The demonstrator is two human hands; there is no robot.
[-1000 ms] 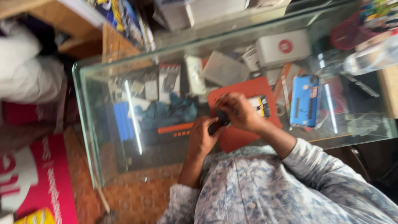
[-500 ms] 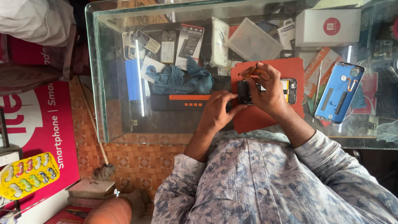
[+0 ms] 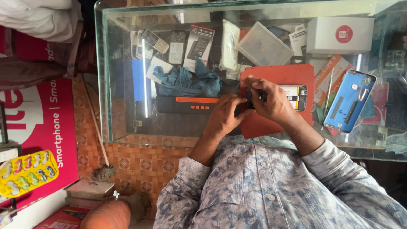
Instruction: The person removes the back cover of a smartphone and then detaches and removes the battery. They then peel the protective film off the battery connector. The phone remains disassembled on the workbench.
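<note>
both hands meet over an opened phone lying on the red mat on the glass counter, the left hand curled at its end, the right hand pinching it (blue back cover lies apart to the right)

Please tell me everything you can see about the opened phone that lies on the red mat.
The phone lies flat on the red mat on the glass counter, long axis left to right. Its back is off: a dark frame surrounds a pale battery area with a yellow patch. The right end shows; the left end is hidden under both hands. The right hand covers it from above, and the left hand meets it at the left end.
</note>
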